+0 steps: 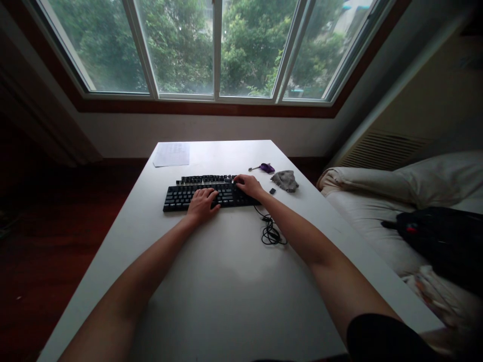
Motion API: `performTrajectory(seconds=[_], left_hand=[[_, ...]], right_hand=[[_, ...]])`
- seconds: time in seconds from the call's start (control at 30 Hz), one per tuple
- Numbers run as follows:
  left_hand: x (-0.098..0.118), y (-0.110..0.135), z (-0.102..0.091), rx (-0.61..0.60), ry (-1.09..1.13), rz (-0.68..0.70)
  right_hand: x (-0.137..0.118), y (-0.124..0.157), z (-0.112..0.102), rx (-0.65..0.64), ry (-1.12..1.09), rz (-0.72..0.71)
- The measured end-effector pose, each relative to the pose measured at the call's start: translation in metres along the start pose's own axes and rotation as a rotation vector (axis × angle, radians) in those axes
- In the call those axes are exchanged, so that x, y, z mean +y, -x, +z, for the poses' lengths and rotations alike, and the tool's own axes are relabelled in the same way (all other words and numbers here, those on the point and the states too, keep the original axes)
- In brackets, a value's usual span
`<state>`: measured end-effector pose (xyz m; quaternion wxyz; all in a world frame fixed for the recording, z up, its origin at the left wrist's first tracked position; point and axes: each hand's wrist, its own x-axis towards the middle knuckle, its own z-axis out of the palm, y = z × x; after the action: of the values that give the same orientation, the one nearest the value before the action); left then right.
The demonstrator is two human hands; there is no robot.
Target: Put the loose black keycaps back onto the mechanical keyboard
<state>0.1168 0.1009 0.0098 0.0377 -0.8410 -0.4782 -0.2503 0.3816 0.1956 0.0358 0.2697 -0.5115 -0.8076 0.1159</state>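
Note:
A black keyboard (181, 197) lies across the far half of a white table (226, 281). My left hand (203, 203) rests flat on the middle of the keyboard, fingers spread over the keys. My right hand (247, 185) is at the keyboard's far right corner, fingers curled in a pinch at the end of a row of loose black keycaps (204, 178) lined up just behind the keyboard. What the pinch holds is too small to see. The keyboard's black cable (270, 232) lies coiled on the table to the right.
A grey cloth (286, 180), a purple tool (266, 167) and a small black keycap (272, 191) lie right of the keyboard. A sheet of paper (171, 154) sits at the far left corner. A bed with a black bag (441, 239) is on the right.

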Motion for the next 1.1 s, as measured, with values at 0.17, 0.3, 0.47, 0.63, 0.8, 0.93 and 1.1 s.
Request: performTrajectory(seconds=[0.17, 0.3, 0.47, 0.63, 0.8, 0.93, 1.1], left_hand=[[0.0, 0.0, 0.0, -0.007, 0.003, -0.005], [-0.001, 0.0, -0.001, -0.017, 0.006, -0.006], [-0.002, -0.001, -0.002, -0.024, 0.007, 0.0], [-0.004, -0.003, -0.001, -0.029, 0.006, 0.002], [-0.006, -0.005, 0.001, -0.022, 0.007, 0.0], [-0.007, -0.005, 0.002, -0.016, 0.002, -0.003], [-0.008, -0.005, 0.001, -0.009, 0.01, -0.012]], right_hand=[[-0.001, -0.005, -0.002, -0.064, 0.067, -0.039], [-0.001, -0.01, -0.003, -0.136, 0.134, -0.053], [-0.002, -0.015, -0.005, -0.176, 0.164, -0.076], [-0.004, -0.017, -0.008, -0.219, 0.178, -0.084], [-0.01, -0.018, -0.009, -0.211, 0.25, -0.124], [-0.013, -0.021, -0.008, -0.218, 0.273, -0.092], [-0.014, -0.023, -0.008, -0.243, 0.263, -0.1]])
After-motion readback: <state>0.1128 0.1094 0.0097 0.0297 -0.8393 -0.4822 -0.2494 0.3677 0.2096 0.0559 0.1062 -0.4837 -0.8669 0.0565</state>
